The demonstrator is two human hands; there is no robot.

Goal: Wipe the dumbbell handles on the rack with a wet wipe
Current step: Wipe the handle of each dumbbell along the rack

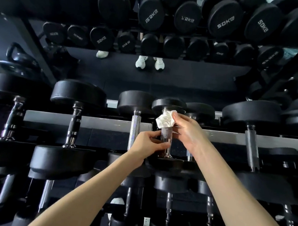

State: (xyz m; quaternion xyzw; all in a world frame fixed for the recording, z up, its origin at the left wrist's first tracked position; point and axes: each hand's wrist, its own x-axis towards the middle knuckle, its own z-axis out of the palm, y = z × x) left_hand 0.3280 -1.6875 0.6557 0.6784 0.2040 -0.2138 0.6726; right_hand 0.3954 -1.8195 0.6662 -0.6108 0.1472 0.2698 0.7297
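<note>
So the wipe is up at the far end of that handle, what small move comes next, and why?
Probably the right hand should draw the wet wipe toward the near end of the dumbbell handle. The wipe is bunched at the far end, bare knurled metal shows below it, and the left hand grips the handle there.

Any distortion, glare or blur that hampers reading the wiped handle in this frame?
Head view: wide-angle distortion splays the outer black round-headed dumbbells; dim overall; small glare spots on the knurled chrome dumbbell handle; the crumpled white wet wipe is sharp; corners soft.
</note>
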